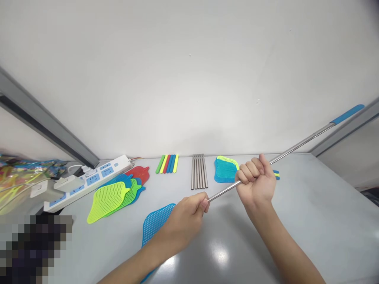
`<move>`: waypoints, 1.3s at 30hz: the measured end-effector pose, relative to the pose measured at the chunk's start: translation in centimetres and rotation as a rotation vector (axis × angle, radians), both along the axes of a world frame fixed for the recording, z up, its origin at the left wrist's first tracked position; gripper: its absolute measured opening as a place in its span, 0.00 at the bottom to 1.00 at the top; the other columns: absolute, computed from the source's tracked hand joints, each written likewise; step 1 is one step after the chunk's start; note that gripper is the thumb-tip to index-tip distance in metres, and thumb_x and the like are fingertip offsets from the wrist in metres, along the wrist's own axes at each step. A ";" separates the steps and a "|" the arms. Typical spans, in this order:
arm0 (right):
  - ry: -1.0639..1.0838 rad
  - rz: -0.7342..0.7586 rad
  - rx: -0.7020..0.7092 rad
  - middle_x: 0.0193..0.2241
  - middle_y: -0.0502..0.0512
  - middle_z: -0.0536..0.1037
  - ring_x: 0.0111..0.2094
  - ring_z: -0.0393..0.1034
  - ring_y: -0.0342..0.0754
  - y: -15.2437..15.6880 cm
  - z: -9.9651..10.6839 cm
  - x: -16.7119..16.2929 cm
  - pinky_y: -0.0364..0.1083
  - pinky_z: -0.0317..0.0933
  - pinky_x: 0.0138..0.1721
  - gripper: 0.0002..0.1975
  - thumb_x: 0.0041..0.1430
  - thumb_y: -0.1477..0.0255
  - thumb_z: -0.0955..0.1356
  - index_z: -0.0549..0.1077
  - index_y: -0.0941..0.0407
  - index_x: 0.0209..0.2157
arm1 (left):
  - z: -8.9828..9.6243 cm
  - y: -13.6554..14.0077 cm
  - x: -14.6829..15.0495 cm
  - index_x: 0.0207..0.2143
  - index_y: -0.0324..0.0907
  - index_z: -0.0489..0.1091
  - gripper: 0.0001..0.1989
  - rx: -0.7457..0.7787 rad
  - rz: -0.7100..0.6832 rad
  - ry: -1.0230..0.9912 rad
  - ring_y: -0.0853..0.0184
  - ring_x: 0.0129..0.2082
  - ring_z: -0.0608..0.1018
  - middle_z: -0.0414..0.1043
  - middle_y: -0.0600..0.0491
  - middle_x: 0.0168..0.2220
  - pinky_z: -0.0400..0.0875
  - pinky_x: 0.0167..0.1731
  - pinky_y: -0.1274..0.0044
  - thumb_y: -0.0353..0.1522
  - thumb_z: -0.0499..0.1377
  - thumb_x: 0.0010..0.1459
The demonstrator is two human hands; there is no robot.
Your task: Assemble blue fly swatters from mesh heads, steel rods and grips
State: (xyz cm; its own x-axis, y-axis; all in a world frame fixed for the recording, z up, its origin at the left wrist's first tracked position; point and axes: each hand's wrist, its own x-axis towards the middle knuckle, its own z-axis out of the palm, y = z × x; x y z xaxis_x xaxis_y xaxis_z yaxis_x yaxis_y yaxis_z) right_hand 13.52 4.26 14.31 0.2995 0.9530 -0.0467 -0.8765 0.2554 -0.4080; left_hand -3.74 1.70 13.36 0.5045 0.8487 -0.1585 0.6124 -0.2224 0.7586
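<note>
Grey table, pole diagonal, handle up-right

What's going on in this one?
A person grips a long metal rod with the left hand and right hand; a blue handle caps its far end. A blue mesh paddle shows partly behind the left forearm; whether the rod joins it is hidden. Loose metal rods, coloured handles and more mesh paddles lie on the table.

Single head-worn view (close, wide), facing forward and down across table toward wall.
</note>
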 end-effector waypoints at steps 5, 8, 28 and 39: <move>0.013 -0.017 -0.006 0.12 0.43 0.38 0.13 0.34 0.37 0.0 0.0 -0.2 0.39 0.34 0.11 0.21 0.51 0.70 0.62 0.42 0.57 0.16 | -0.2 0.0 0.1 0.21 0.42 0.51 0.15 0.004 0.000 0.004 0.72 0.22 0.59 0.55 0.59 0.20 0.51 0.22 0.79 0.37 0.35 0.57; 0.018 -0.024 -0.004 0.12 0.42 0.39 0.13 0.35 0.37 -0.1 0.0 -0.3 0.38 0.34 0.11 0.21 0.51 0.70 0.62 0.43 0.57 0.16 | 0.0 0.0 0.1 0.21 0.42 0.50 0.16 0.011 -0.002 0.015 0.72 0.22 0.58 0.54 0.59 0.20 0.50 0.21 0.79 0.38 0.35 0.57; 0.032 -0.028 -0.025 0.12 0.42 0.40 0.13 0.36 0.36 -0.1 -0.2 -0.6 0.38 0.36 0.10 0.19 0.50 0.71 0.62 0.45 0.57 0.16 | 0.0 -0.1 0.5 0.21 0.42 0.51 0.16 -0.018 0.002 -0.002 0.72 0.21 0.58 0.53 0.59 0.19 0.51 0.21 0.79 0.38 0.35 0.57; 0.005 0.110 -0.067 0.12 0.42 0.40 0.12 0.38 0.37 0.5 -0.3 0.3 0.38 0.40 0.10 0.20 0.50 0.71 0.62 0.44 0.56 0.16 | -0.8 -0.2 0.7 0.22 0.42 0.52 0.17 -0.045 -0.024 -0.065 0.72 0.22 0.58 0.54 0.59 0.20 0.54 0.23 0.79 0.39 0.35 0.57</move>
State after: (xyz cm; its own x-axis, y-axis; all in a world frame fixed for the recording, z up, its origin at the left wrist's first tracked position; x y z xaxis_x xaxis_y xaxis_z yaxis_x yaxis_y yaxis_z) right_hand 13.83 4.77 14.02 0.1933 0.9747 -0.1123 -0.8999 0.1305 -0.4162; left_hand -2.99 1.46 12.58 0.5351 0.8290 -0.1627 0.5566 -0.2011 0.8061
